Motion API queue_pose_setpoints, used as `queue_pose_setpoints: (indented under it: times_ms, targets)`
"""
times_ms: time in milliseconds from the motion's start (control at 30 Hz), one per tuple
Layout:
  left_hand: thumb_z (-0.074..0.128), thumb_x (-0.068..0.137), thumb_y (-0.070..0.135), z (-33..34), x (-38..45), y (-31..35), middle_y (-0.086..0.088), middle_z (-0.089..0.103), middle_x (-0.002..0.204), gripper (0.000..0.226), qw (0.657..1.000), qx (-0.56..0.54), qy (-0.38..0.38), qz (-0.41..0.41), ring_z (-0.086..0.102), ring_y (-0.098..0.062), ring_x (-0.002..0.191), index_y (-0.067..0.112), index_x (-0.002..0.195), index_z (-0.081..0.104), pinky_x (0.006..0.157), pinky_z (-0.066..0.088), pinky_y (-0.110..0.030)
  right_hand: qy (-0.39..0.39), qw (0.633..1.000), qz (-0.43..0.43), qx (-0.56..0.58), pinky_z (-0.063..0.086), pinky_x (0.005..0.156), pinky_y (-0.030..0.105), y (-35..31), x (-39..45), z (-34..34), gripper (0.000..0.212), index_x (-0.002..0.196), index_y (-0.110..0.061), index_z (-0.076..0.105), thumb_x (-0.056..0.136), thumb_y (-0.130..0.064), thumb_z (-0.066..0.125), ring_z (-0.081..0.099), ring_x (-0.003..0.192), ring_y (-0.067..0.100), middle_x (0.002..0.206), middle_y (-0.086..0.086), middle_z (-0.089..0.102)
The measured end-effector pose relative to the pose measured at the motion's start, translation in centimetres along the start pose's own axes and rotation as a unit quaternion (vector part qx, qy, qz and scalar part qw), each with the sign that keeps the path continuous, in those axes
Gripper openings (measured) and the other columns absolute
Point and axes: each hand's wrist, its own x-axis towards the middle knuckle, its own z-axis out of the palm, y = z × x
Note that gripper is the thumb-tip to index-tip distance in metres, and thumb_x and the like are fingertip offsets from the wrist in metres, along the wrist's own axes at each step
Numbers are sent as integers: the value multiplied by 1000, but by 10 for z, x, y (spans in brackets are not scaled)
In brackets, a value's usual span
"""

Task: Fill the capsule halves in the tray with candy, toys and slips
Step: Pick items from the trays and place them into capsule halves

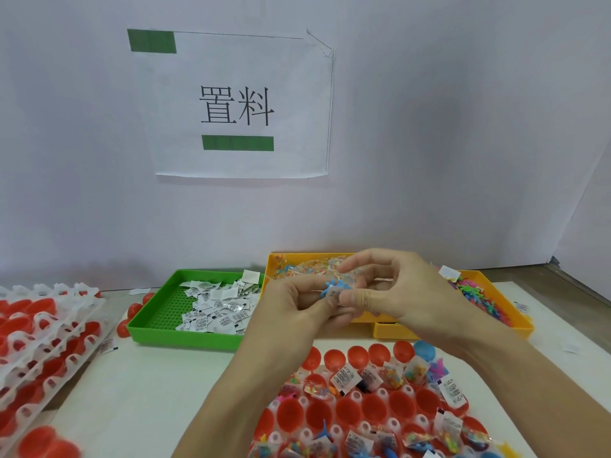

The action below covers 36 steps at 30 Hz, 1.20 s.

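Head view: nearest the camera, at the worktop's front-right edge, sits the white tray (pixel 358 396) of red capsule halves (pixel 344 413); some halves hold candy packets (pixel 391 375), printed slips (pixel 345 376) & small toys, others are unfilled, and one blue half (pixel 425 350) sits at the tray's far right corner. Above the tray's far edge both hands meet: left hand (pixel 294 304) & right hand (pixel 393 287) each have fingers curled, together pinching a small blue toy (pixel 330 287) w/ a clear packet between the fingertips. Behind the hands, toward the worktop's back edge, a green bin (pixel 158 317) holds loose white slips (pixel 215 307); just right of it a yellow bin (pixel 274 259) holds clear candy packets (pixel 307 269); a second yellow bin (pixel 509 309) at the right holds coloured toys (pixel 476 292). Loose red halves (pixel 134 310) lie just left of the green bin. Stacked white trays (pixel 43 328) w/ red halves occupy the worktop's left edge. Paper sign (pixel 238 105) w/ green bars hangs on the back wall.
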Motion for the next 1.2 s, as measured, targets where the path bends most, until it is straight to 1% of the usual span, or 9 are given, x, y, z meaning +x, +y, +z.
queue_pose_setpoints:
  times_ms: [100, 233, 333, 567, 667, 800, 900, 1000, 1200]
  targets:
    - [56, 94, -3, -2, 0, 1, -14, 76, 90, 19, 1000, -6, 7, -9, 75, -24, 88, 5, 102, 70, 76, 59, -21, 36, 999, -21, -12, 58, 73, 24, 4, -5, 1, 11, 91, -31, 78, 81, -26, 80, 72, 81, 11, 88, -4, 73]
    - [56, 93, -3, 2, -1, 2, -18, 75, 87, 19, 1000, -10, 13, 4, 75, -27, 85, 7, 108, 59, 75, 60, -24, 61, 997, -40, -24, 59, 83, 34, 3, -6, 5, 6, 86, -24, 78, 85, -19, 77, 72, 86, 13, 87, -4, 76]
    - [57, 93, 0, 4, -1, 2, -22, 74, 84, 18, 999, -9, 15, 28, 74, -30, 85, 13, 105, 51, 73, 60, -25, 70, 996, -44, -31, 59, 79, 29, 2, -6, 6, 6, 84, -23, 78, 85, -18, 76, 72, 82, 10, 83, -7, 76]
    - [56, 95, 2, 5, 1, -1, -24, 73, 80, 6, 998, -22, 29, 41, 74, -30, 85, 7, 99, 56, 74, 59, -26, 80, 995, -50, -28, 55, 70, 15, 3, -6, 6, 5, 83, -27, 78, 86, -24, 75, 71, 79, 6, 81, -10, 76]
    - [57, 95, 5, 4, 0, -2, -18, 74, 76, 2, 998, -22, 33, 45, 75, -28, 86, 6, 95, 57, 78, 59, -27, 75, 996, -51, -16, 54, 68, 14, 3, -6, 7, 4, 86, -24, 78, 87, -24, 75, 72, 77, 7, 81, -7, 76]
    - [61, 93, 5, 2, 0, -2, -17, 74, 74, 8, 998, -23, 40, 48, 75, -28, 87, 8, 86, 59, 79, 59, -26, 59, 997, -47, -6, 57, 72, 19, 2, -5, 8, 5, 88, -22, 79, 87, -23, 75, 73, 77, 11, 82, -3, 77]
    - [59, 94, 1, 1, 0, -3, -17, 74, 76, 5, 998, -17, 38, 48, 75, -27, 87, 6, 94, 59, 79, 59, -26, 59, 997, -42, -14, 58, 75, 20, 2, -4, 8, 5, 90, -21, 78, 88, -23, 74, 73, 79, 11, 83, -3, 77]
    - [59, 94, 1, 1, 1, -3, -15, 76, 82, 13, 998, -7, 42, 37, 75, -24, 88, 8, 104, 61, 81, 59, -26, 64, 997, -39, -22, 56, 73, 16, 0, -4, 8, 6, 91, -21, 78, 87, -20, 75, 73, 80, 8, 84, -6, 77]
    - [58, 93, -3, 2, 0, -2, -18, 75, 82, 8, 999, 7, 38, 15, 75, -24, 86, 2, 97, 63, 73, 58, -19, 62, 997, -24, -41, 51, 65, 10, -5, -8, 9, 9, 90, -21, 79, 88, -14, 74, 71, 74, 2, 80, -13, 76]
